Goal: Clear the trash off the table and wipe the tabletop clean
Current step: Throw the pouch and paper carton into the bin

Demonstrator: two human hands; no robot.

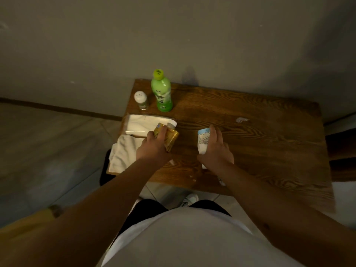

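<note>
- While both hands are down over the wooden tabletop (250, 135), each one has already got something in it.
- Left hand (152, 149) is wrapped around a yellow bottle (170, 137) with a white cap, tilted over with the cap end pointing away from the person.
- Right hand (215, 151) is curled round a paper cup (203, 140) with a blue and white print, fingers over the far side, thumb side hidden so can't tell much more about the grip.
- The two hands are near each other but not touching, bare wood showing between them.
- Just left of the left hand, partly under the bottle, there's a flat white packet (142, 125), and closer to the person a white cloth (123, 153) hanging over the tabletop's left edge.
- Beyond the left hand, at the far left corner, a green bottle (161, 93) stands upright, with a small white-lidded shaker (141, 100) just beside it on the left.
- Beyond the right hand and off to its right, a small pale scrap (240, 119) sits on the wood.
- A few little white bits (192, 179) lie by the near edge, between the forearms.
</note>
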